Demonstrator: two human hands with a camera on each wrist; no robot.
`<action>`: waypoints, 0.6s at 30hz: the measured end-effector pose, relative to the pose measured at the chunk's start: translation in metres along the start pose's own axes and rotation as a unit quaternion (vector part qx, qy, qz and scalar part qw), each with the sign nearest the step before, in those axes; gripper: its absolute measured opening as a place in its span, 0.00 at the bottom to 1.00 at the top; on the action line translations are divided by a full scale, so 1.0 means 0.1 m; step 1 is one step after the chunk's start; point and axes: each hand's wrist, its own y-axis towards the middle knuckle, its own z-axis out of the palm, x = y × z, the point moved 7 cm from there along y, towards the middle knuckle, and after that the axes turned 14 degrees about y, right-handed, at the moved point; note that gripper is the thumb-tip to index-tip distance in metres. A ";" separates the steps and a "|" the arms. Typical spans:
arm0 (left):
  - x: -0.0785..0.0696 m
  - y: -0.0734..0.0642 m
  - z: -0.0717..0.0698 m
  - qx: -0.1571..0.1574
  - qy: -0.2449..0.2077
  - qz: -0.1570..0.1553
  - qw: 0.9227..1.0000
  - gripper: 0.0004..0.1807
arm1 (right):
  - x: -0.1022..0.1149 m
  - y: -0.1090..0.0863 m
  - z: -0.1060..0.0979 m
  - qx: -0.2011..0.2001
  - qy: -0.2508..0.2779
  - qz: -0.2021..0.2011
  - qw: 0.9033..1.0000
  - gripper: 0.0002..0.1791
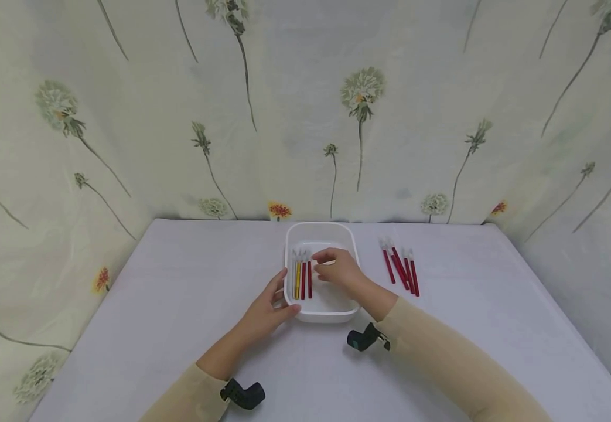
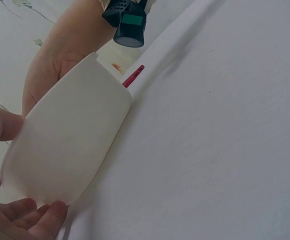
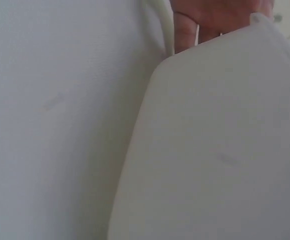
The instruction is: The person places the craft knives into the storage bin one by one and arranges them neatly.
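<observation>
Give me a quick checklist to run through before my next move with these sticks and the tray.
1. Tray steadied: ok; your left hand holds the white tray at its near left corner.
2. Right hand placed over the tray: ok; your right hand is beside the row.
3. Stick in the right hand's grip: cannot tell; the fingertips don't show clearly.
4. Row lined up: ok; the yellow stick and red sticks lie side by side.
5. All sticks in the tray: not ok; loose red sticks lie on the table.
</observation>
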 end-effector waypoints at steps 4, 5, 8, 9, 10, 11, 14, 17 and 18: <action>0.02 0.00 0.00 0.000 -0.001 -0.004 1.000 0.46 | 0.08 -0.06 -0.02 0.030 -0.002 0.001 1.000 0.17; 0.02 0.00 0.00 0.000 -0.002 -0.003 1.000 0.46 | 0.11 -0.08 -0.03 0.039 -0.007 0.000 0.999 0.18; 0.02 -0.01 0.01 0.001 -0.003 -0.003 1.000 0.46 | 0.20 -0.15 -0.06 0.061 -0.030 -0.007 0.998 0.18; 0.02 -0.01 0.01 0.001 -0.003 -0.002 1.000 0.46 | 0.23 -0.17 -0.08 0.065 -0.042 -0.014 0.997 0.18; 0.02 -0.01 0.01 0.001 -0.001 -0.002 1.000 0.46 | 0.26 -0.19 -0.11 0.068 -0.056 -0.020 0.996 0.17; 0.01 -0.01 0.00 0.000 -0.001 -0.002 1.000 0.46 | 0.29 -0.20 -0.13 0.071 -0.072 -0.029 0.994 0.17; 0.00 -0.02 0.00 -0.001 0.003 -0.003 1.000 0.47 | 0.36 -0.26 -0.23 0.073 -0.114 -0.047 0.990 0.15; -0.01 -0.02 0.01 -0.003 0.008 -0.004 1.000 0.47 | 0.41 -0.32 -0.34 0.072 -0.135 -0.057 0.987 0.14; -0.02 -0.02 0.01 -0.004 0.009 -0.005 1.000 0.46 | 0.42 -0.34 -0.38 0.072 -0.135 -0.056 0.987 0.14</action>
